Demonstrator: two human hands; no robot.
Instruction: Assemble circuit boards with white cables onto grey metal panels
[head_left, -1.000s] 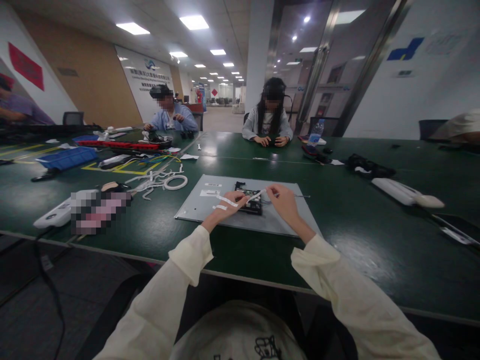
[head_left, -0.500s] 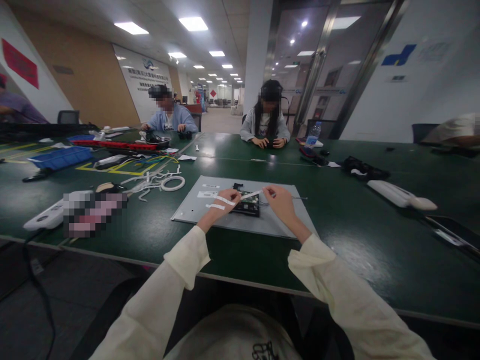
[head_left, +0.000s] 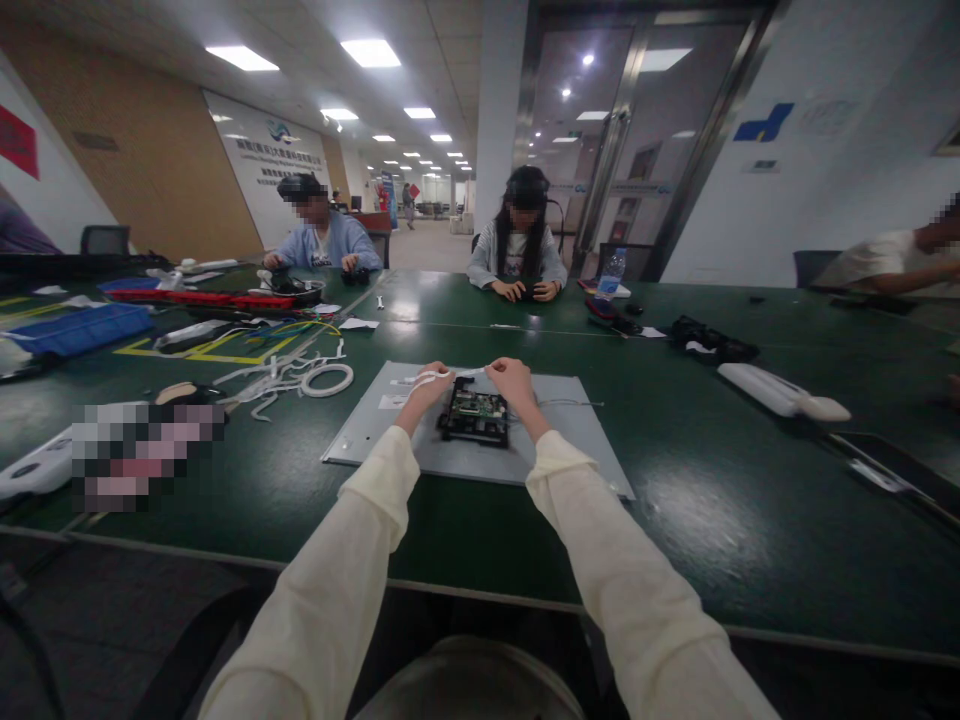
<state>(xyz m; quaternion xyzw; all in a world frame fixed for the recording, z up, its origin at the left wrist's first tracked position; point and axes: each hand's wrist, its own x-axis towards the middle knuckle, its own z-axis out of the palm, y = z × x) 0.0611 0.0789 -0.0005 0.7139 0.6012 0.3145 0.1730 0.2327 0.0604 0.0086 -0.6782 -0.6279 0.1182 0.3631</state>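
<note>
A short strip of white tape [head_left: 471,372] is stretched between my hands. My left hand [head_left: 429,386] pinches its left end, and more white strips lie across the back of that hand. My right hand [head_left: 513,380] pinches the other end between thumb and fingers. Just below the tape sits a black frame with a green circuit board [head_left: 480,408] in it; whether the tape touches it I cannot tell. Both rest on a flat grey panel [head_left: 570,440]. From the frame's right side a thin cable [head_left: 574,402] runs out over the panel.
A white ring [head_left: 328,380] and tangled white strips [head_left: 274,375] lie left of the panel. Further left are a blue tray [head_left: 82,328] and a white power strip [head_left: 37,470]. A white device [head_left: 780,392] lies on the right. Two people sit across the green table [head_left: 697,480].
Both hands have moved away from me to the far side of the circuit board, exposing more of it. The tape stays held between them. My view has shifted slightly right.
</note>
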